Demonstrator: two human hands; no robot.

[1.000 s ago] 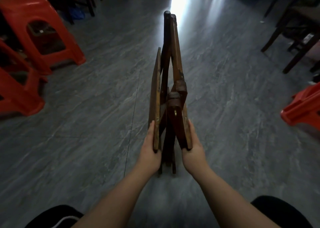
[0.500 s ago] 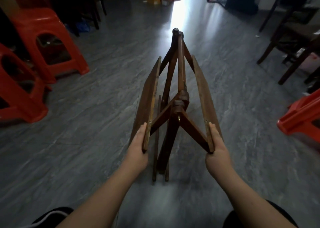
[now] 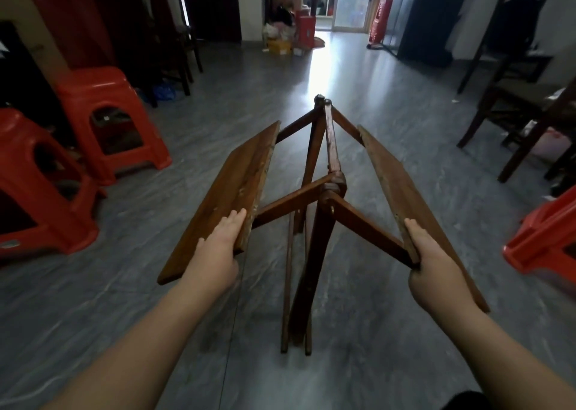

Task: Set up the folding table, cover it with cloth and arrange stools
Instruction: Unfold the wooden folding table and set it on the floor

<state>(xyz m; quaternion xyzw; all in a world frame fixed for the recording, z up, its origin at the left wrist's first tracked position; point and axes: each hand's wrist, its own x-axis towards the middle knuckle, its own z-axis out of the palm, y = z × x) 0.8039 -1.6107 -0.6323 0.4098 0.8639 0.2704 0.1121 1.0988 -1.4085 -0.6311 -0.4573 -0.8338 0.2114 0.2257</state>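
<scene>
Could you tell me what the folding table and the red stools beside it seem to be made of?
The folding table looks like dark-stained wood: brown grain shows on the slats, with worn, pale chipped edges and a dull finish. A small brass-coloured pin sits at its pivot. The red stools look like moulded plastic: one uniform glossy colour, rounded corners and cut-out sides.

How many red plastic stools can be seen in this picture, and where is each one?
3, maybe more hidden: one red stool at the near left edge, a second red stool behind it, and a third red stool, cut off, at the right edge.
</scene>
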